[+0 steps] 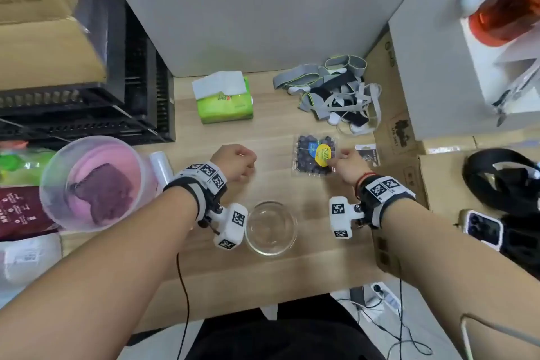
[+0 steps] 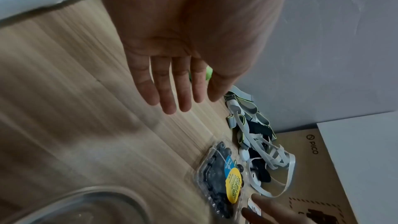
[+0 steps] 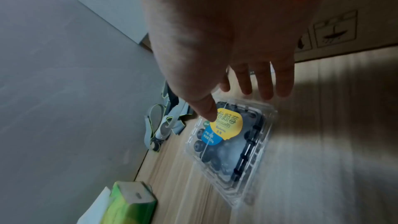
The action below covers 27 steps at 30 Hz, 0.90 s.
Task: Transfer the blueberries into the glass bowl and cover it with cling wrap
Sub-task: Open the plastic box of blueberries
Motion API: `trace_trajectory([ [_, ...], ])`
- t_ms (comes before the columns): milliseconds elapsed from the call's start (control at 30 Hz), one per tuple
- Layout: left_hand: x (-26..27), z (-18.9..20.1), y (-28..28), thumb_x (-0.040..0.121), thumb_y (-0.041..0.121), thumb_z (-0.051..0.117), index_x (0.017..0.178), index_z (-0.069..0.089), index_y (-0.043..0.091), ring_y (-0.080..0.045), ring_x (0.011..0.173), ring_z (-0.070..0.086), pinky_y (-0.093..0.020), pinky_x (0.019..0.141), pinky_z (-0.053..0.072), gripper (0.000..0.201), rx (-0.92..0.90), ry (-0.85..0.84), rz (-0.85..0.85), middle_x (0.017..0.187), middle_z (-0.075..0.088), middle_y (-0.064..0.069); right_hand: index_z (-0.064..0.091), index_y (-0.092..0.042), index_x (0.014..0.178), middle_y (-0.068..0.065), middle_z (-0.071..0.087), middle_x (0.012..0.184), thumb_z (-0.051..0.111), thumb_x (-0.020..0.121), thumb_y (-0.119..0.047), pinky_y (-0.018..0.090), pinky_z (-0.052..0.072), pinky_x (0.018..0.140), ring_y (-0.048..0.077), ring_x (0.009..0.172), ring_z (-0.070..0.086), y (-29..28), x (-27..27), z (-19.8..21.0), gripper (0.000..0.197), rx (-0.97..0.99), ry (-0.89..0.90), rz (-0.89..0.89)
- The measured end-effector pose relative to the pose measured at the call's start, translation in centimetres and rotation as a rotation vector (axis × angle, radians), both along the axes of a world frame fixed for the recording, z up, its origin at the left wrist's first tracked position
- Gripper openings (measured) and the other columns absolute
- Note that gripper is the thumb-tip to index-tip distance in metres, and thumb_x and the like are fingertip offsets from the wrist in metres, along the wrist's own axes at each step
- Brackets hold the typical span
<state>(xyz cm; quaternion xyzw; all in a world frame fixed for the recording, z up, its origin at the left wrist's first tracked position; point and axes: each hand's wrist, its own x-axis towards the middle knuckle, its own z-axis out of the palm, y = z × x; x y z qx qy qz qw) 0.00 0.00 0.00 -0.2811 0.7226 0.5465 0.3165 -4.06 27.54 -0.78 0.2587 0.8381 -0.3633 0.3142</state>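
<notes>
Wooden desk (image 1: 286,275) boards are hemmed in by cardboard boxes and a grey wall. At far left, a cling wrap roll (image 1: 159,165) is laid beside a plastic tub (image 1: 52,184). Next, the left hand (image 1: 233,162) is held relaxed above the wood, fingers extended, nothing grasped. Nearer the body, an empty glass bowl (image 1: 271,228) is set. Further right, a closed blueberry clamshell (image 1: 315,159) is reached by the spread right hand (image 1: 349,165), nothing yet gripped.

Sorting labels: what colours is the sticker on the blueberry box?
Yellow over blue, on the blueberry box lid; clearest in the right wrist view.
</notes>
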Motion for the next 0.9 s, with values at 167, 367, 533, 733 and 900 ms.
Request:
trace_trajectory([
  [167, -1.3, -1.2, 1.8, 0.091, 0.023, 0.061, 0.091, 0.065, 0.021, -0.006, 0.062, 0.067, -0.023, 0.056, 0.046, 0.004, -0.038, -0.019, 0.031, 0.089, 0.071, 0.0, 0.04, 0.002, 0.139, 0.019, 0.054, 0.137, 0.069, 0.089, -0.029, 0.036, 0.042, 0.098, 0.034, 0.122, 0.055, -0.1, -1.9, -2.3, 0.066, 0.017, -0.062, 0.023],
  [367, -2.8, -3.3, 3.6, 0.085, 0.034, 0.072, 0.13, 0.056, 0.014, -0.02, 0.106, 0.069, -0.03, 0.088, 0.049, 0.052, -0.028, -0.111, 0.031, 0.127, 0.065, -0.002, 0.058, -0.001, 0.116, 0.01, 0.063, 0.105, 0.071, 0.089, -0.026, 0.03, 0.041, 0.081, 0.027, 0.097, 0.058, 0.2, -3.3, -4.2, 0.039, 0.072, 0.002, 0.156],
  [533, -3.4, -3.6, 4.8, 0.077, 0.045, 0.076, 0.147, 0.041, 0.004, -0.023, 0.128, 0.055, -0.038, 0.11, 0.041, 0.088, -0.06, -0.136, -0.071, 0.146, 0.05, -0.008, 0.061, -0.012, 0.105, -0.002, 0.062, 0.09, 0.074, 0.085, -0.027, 0.044, 0.055, 0.088, 0.029, 0.098, 0.067, -1.5, -4.0, -4.4, 0.029, -0.101, 0.066, 0.168],
  [733, -3.5, -3.9, 4.0, 0.042, 0.067, 0.082, 0.128, 0.055, 0.012, -0.016, 0.1, 0.065, -0.032, 0.09, 0.052, 0.106, 0.002, -0.107, 0.052, 0.119, 0.067, -0.002, 0.063, -0.01, 0.094, 0.0, 0.061, 0.079, 0.073, 0.087, -0.018, 0.036, 0.053, 0.08, 0.017, 0.076, 0.059, -5.5, -5.7, -1.9, 0.014, -0.33, 0.162, 0.28],
  [900, -3.5, -3.3, 2.9, 0.032, 0.068, 0.088, 0.135, 0.03, 0.02, -0.024, 0.107, 0.066, -0.046, 0.096, 0.053, 0.128, 0.022, -0.127, 0.24, 0.12, 0.061, -0.001, 0.063, -0.008, 0.086, 0.006, 0.063, 0.073, 0.067, 0.092, -0.009, 0.027, 0.053, 0.06, 0.013, 0.06, 0.062, -6.3, -6.2, 0.1, 0.007, -0.658, 0.024, 0.18],
])
